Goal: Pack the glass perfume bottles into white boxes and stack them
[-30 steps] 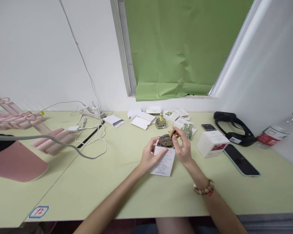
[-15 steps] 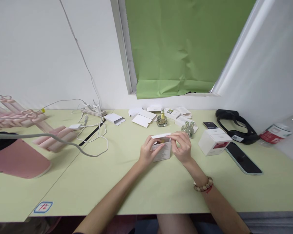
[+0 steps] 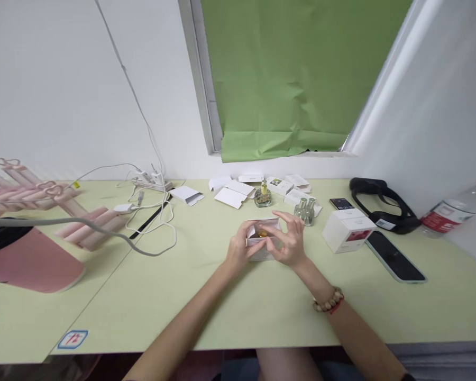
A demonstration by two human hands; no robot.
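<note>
A small white box (image 3: 262, 255) stands on the table in front of me, its top open and a gold-coloured cap (image 3: 262, 233) showing inside. My left hand (image 3: 238, 247) grips the box's left side, thumb across its front. At the right side, my right hand (image 3: 290, 241) has its thumb and index finger curved around the open top, fingertips on the box. Just behind, two clear glass bottles (image 3: 304, 211) stand together, and a round bottle with a gold cap (image 3: 263, 197) is farther back.
Flattened white boxes (image 3: 230, 197) lie at the back. On the right are a white carton (image 3: 347, 231), a phone (image 3: 396, 257), a black headset (image 3: 384, 206) and a plastic bottle (image 3: 448, 214). Cables, pink tubes (image 3: 91, 227) and a pink container (image 3: 35, 259) occupy the left.
The box's top flap has swung back, exposing more of the inside. My right hand's fingers have spread from the flap, and its thumb has come down to the front edge.
</note>
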